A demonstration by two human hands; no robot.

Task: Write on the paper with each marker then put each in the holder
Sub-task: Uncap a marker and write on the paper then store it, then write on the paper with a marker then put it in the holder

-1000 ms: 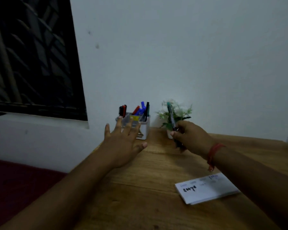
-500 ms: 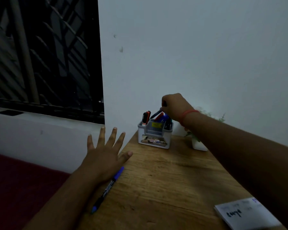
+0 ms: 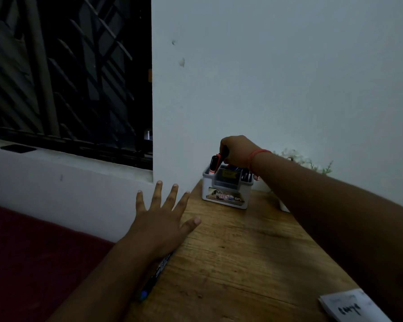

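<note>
The marker [image 3: 224, 152] we carried a second ago past the plant [image 3: 300, 159] now sits pinched in our right hand [image 3: 236, 151], tip down over the holder [image 3: 225, 192] (this one is nearly stowed). Our left hand [image 3: 163, 223] lies flat and released, left of that grip, covering a blue marker [image 3: 157, 273] on the table [image 3: 242, 263]. The paper [image 3: 354, 307] waits near us.

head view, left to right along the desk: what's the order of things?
blue marker at the desk's left edge → left hand → marker holder → potted plant → paper
</note>
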